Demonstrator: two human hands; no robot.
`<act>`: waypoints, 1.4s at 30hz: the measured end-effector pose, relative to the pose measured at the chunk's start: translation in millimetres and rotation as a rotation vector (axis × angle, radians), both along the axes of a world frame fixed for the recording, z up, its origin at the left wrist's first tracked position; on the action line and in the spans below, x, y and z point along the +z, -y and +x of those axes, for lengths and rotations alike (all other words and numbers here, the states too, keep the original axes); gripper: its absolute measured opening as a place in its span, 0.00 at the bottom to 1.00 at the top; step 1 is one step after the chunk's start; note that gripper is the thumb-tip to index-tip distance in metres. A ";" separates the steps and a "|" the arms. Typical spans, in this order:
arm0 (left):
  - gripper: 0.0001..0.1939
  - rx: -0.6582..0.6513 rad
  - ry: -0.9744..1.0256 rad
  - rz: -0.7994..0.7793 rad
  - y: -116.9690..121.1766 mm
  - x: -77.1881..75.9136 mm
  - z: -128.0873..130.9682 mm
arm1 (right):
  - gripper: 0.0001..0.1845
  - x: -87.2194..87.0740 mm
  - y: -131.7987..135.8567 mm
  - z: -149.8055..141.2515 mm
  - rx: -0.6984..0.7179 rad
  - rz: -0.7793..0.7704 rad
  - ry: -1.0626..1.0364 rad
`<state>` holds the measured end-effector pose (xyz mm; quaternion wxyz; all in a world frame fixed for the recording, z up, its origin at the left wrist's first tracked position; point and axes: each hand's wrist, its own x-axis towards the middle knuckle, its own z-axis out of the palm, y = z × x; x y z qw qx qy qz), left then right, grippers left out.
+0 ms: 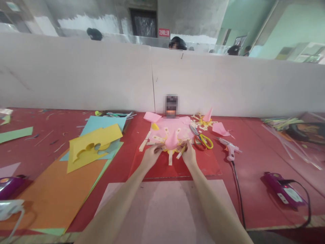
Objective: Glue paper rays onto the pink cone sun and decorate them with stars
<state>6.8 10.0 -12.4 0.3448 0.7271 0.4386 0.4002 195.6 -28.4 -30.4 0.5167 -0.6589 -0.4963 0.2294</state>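
Both my arms reach forward over a red mat. My left hand and my right hand are closed at the two sides of a pink paper cone that stands on a yellow, star-like paper base with pale strips. The fingers of each hand pinch the base's edge or a strip; I cannot tell which. Pink paper lies behind the cone.
Red-and-yellow scissors and a white glue gun lie to the right of the cone. Another pink cone stands farther back. Yellow, blue and orange paper sheets lie at the left. A purple device sits at right. A white partition runs behind.
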 end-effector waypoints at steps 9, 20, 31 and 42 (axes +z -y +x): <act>0.10 0.137 -0.156 0.134 5.8 3.0 1.9 | 0.09 3.1 5.6 -1.8 -0.064 -0.075 0.162; 0.13 -0.122 -0.554 0.415 25.9 6.5 7.1 | 0.12 5.1 3.1 4.4 -0.012 -0.164 0.184; 0.15 -0.301 -0.625 0.554 40.9 8.0 11.7 | 0.09 9.4 5.7 0.4 -0.042 -0.209 0.200; 0.15 -0.318 -0.665 0.514 45.6 7.6 13.0 | 0.09 13.5 6.9 1.3 -0.059 -0.262 0.242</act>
